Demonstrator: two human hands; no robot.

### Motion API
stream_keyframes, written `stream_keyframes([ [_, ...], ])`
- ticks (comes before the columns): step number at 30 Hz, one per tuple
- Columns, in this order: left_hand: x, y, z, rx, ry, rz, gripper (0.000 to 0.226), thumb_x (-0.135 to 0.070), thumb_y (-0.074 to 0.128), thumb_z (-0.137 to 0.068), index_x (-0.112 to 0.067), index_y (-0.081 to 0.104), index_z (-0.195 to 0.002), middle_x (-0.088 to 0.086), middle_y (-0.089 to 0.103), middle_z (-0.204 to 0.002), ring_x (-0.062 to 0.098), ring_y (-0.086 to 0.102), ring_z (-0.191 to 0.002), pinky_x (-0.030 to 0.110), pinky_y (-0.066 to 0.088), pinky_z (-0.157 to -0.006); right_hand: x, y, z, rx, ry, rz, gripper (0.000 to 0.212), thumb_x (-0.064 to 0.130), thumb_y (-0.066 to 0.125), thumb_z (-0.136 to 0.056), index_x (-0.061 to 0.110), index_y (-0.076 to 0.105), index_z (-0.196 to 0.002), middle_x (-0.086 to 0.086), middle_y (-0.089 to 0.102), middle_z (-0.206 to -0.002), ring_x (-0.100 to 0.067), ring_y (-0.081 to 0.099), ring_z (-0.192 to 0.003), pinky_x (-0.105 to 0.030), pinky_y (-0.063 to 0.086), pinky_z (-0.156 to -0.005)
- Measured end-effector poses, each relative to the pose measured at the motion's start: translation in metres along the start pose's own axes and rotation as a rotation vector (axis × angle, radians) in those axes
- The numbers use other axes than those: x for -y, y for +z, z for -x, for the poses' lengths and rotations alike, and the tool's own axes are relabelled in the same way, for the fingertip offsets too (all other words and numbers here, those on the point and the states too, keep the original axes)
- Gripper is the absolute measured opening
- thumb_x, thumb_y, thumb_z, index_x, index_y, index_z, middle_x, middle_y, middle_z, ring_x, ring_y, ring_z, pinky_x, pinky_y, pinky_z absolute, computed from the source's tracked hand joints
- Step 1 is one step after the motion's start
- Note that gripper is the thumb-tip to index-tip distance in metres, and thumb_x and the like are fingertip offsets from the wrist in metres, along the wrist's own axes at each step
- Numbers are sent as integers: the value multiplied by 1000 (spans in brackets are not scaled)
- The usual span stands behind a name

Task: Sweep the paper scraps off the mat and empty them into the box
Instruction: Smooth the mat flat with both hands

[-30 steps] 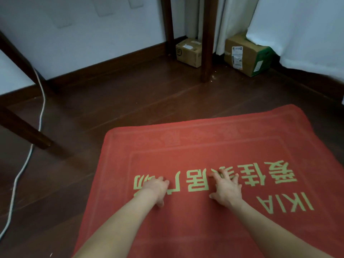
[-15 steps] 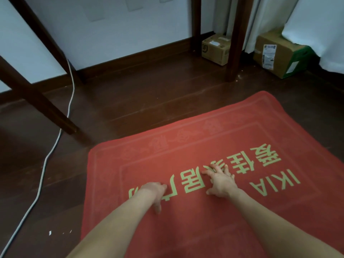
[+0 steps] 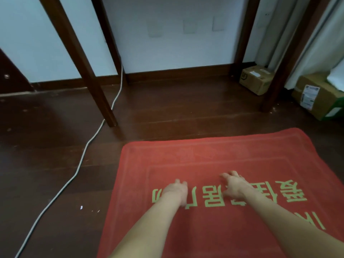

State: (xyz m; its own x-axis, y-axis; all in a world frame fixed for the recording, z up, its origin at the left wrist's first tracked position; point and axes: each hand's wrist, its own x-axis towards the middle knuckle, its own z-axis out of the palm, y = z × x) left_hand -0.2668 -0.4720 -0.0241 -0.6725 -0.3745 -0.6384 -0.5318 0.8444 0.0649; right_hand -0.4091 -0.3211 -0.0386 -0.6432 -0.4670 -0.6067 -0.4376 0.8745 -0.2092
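Right grip (image 3: 234,185) spread flat on red mat (image 3: 204,151), left grip (image 3: 176,190) touching it, fingers blurred, perhaps half-curled

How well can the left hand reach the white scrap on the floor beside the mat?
Probably yes: the left hand rests on the mat, and only mat and bare floor lie between it and the scrap. The cable runs farther left.

You've got the mat (image 3: 204,155) on the floor (image 3: 186,116), cable (image 3: 78,168) to its left, left box (image 3: 256,79) and right box (image 3: 316,97) beyond.
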Motion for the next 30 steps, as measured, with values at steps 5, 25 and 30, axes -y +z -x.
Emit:
stream_keyframes([
  [5, -4, 4, 8, 19, -72, 9, 87, -27, 71, -85, -11, 18, -151, 14, 14, -158, 37, 34, -139, 44, 37, -110, -8, 17, -4, -11, -7, -25, 87, 27, 70, -81, 37, 22, -153, -5, 10, -163, -33, 25, -146, -46, 32, -116],
  [25, -48, 47, -36, 99, -141, 18, 109, -30, 79, -76, -20, 4, -154, 7, 8, -156, 35, 18, -143, 57, 31, -110, -53, 50, -15, 79, 117, -102, 105, 30, 77, -82, 43, 2, -154, 1, -22, -162, -43, -14, -148, -68, 15, -114],
  [30, -38, 48, -44, 63, -162, 67, 101, -21, 79, -77, -16, 12, -152, 9, 6, -155, 37, 11, -145, 52, 31, -112, -45, 46, -26, 37, 88, -118, 100, 28, 75, -84, 46, 6, -153, 5, -20, -163, -45, -13, -147, -67, 15, -115],
])
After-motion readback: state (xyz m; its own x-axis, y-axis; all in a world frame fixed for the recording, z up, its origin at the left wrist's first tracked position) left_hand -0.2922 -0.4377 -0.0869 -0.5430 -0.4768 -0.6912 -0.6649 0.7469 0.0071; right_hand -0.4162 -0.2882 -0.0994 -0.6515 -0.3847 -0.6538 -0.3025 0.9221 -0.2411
